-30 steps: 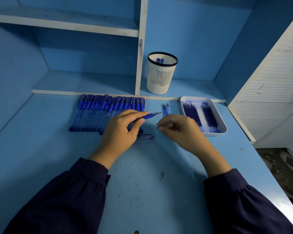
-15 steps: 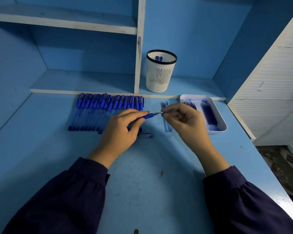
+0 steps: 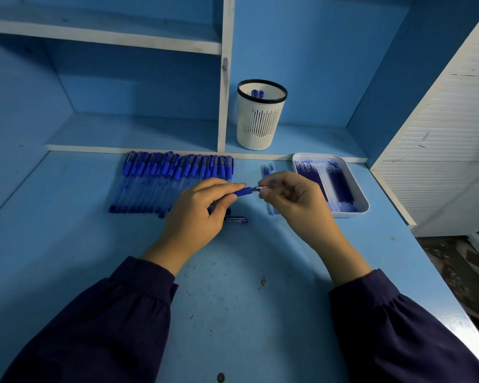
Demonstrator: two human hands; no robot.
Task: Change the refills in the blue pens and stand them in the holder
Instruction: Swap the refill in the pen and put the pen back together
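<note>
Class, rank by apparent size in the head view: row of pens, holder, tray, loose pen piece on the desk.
1. row of pens
2. tray and holder: too alike to rank; the holder stands farther back
3. loose pen piece

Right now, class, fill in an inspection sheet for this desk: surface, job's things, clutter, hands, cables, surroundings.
Surface: blue desk, dark specks.
Job's things: row of pens lying back left; held pen, tip to the right; holder on the low shelf, two pen tops showing inside; tray holding refills at right; loose refills beside it.
Clutter: small blue pen part lying loose on the desk.
Hands: left hand grips the held pen's barrel; right hand pinches its tip.
Cables: nothing seen.
Surroundings: blue shelves behind; white slatted panel at right.
</note>
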